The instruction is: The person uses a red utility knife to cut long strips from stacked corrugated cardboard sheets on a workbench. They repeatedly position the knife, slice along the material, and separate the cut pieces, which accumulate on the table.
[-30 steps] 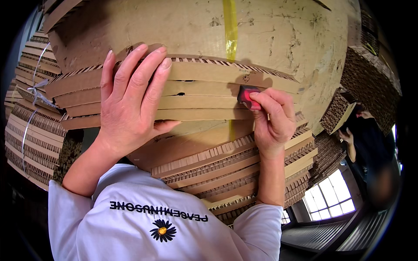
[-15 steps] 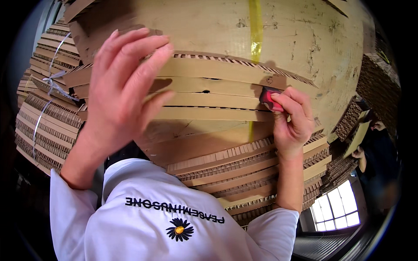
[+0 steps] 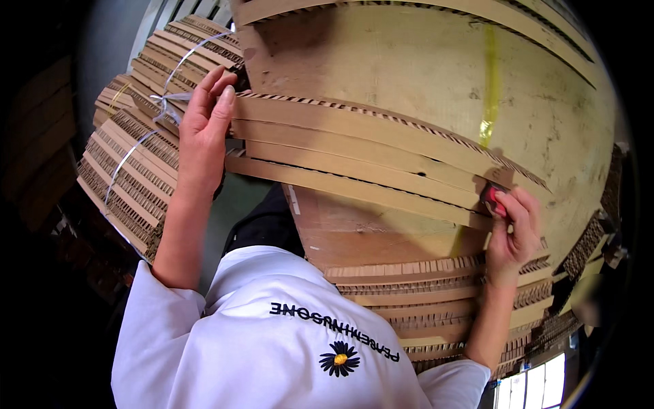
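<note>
While the left hand [image 3: 201, 133] rests flat and spread on the cardboard strips' [image 3: 354, 160] left end, the right hand [image 3: 512, 232] has its grip clamped on a red tool [image 3: 492, 199] at their right end.

Left hand [image 3: 203, 133] raised on a bare, extended forearm, fingers straight and together. Right hand [image 3: 512, 232] lower, fingers curled in a pinch.

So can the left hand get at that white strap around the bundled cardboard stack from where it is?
Probably yes. The left hand rests on the end of the cardboard sheets, and the white strap sits right beside its fingers with nothing between them.
</note>
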Available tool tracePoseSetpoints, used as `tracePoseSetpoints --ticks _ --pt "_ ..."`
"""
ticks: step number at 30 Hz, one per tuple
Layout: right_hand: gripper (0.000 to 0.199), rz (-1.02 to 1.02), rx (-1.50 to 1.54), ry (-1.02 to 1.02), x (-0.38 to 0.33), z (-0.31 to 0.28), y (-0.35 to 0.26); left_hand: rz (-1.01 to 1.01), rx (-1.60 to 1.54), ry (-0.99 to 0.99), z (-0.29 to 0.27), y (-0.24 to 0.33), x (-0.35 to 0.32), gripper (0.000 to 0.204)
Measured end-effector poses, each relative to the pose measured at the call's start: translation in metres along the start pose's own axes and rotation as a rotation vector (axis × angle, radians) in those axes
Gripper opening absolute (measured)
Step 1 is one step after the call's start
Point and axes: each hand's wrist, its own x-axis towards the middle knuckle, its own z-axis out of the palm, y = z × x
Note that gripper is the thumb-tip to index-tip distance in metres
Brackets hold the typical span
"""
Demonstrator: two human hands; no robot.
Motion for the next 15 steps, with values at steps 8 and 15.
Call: tracePoseSetpoints --ticks 8,15 --pt "0.027 0.051 0.111 0.055 0.005 0.002 0.0 0.204 0.354 -0.178 -0.012 -0.017 0.02 0.037" --pt "0.023 0.334 0.435 0.333 -0.026 -0.02 -0.002 0.033 0.102 -0.365 -0.045 -0.028 0.045 0.043"
